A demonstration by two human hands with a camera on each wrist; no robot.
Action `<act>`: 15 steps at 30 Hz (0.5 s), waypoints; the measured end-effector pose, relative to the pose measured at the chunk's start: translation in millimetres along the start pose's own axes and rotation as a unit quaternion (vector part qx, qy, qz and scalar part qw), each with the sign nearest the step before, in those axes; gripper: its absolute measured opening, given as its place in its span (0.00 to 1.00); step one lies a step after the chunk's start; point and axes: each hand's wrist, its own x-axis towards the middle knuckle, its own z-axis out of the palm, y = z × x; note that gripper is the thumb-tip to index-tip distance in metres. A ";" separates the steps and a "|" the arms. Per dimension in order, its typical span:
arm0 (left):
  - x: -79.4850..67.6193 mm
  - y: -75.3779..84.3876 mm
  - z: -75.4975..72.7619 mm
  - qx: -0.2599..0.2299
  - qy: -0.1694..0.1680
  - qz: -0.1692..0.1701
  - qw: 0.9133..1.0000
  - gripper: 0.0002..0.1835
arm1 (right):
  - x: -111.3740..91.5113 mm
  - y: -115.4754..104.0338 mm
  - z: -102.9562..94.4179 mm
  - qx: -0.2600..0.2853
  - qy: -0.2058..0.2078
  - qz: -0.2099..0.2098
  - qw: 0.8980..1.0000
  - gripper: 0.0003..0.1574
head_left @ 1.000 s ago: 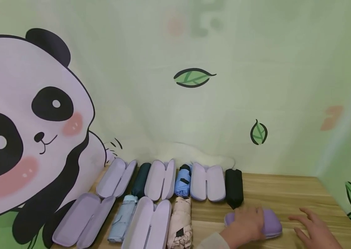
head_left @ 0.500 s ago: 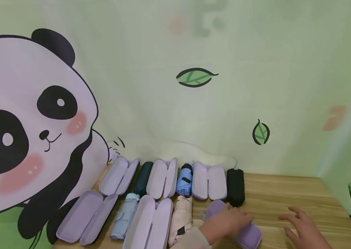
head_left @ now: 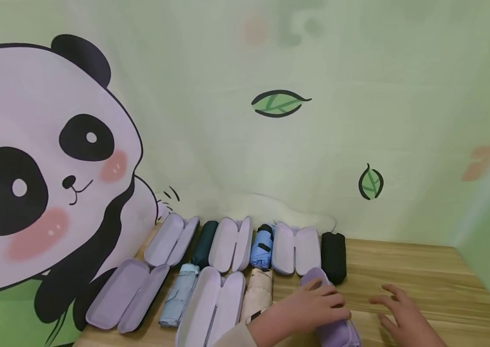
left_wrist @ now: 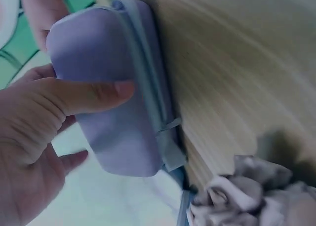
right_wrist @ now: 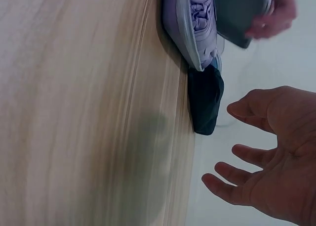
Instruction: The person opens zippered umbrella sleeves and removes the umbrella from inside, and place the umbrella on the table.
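Observation:
A purple glasses-type case (head_left: 336, 333) lies at the front right of the table. My left hand (head_left: 306, 309) grips it from above. In the left wrist view the thumb lies across the case's smooth lid (left_wrist: 106, 43), with the fingers behind it. In the right wrist view, gathered purple fabric (right_wrist: 201, 19) shows beyond the case's pale rim, and a dark panel beside it is held by fingers of the left hand. My right hand (head_left: 401, 313) hovers to the right of the case, fingers spread and bent, touching nothing.
Left of the case stand several open lilac cases (head_left: 294, 248) in two rows. Between them lie folded umbrellas: black (head_left: 333, 258), beige (head_left: 259, 289), blue (head_left: 262, 246), light blue (head_left: 180, 295) and dark green (head_left: 205, 243). A panda-print cloth (head_left: 210, 144) hangs behind the wooden table (head_left: 401, 255).
My left hand has turned the purple case from lying crosswise to pointing away from me and drawn it leftwards, beside the black umbrella. My right hand has drifted left, still spread.

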 end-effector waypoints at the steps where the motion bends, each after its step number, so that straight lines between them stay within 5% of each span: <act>1: -8.1 1.4 -1.1 -0.005 0.004 -0.013 1.000 0.21 | -0.5 -1.2 1.2 0.001 0.004 -0.005 1.000 0.15; 8: -45.3 17.9 1.6 -0.083 -0.077 -0.119 0.986 0.28 | -2.2 -9.3 7.1 0.018 0.016 -0.003 1.000 0.16; 14: -47.8 41.5 41.3 0.037 0.035 -0.160 0.986 0.18 | -1.7 -18.1 12.2 0.033 0.015 -0.022 0.999 0.18; 15: -45.1 42.2 45.9 0.045 0.022 -0.164 0.985 0.19 | -1.5 -20.6 13.1 0.036 0.014 -0.024 0.999 0.18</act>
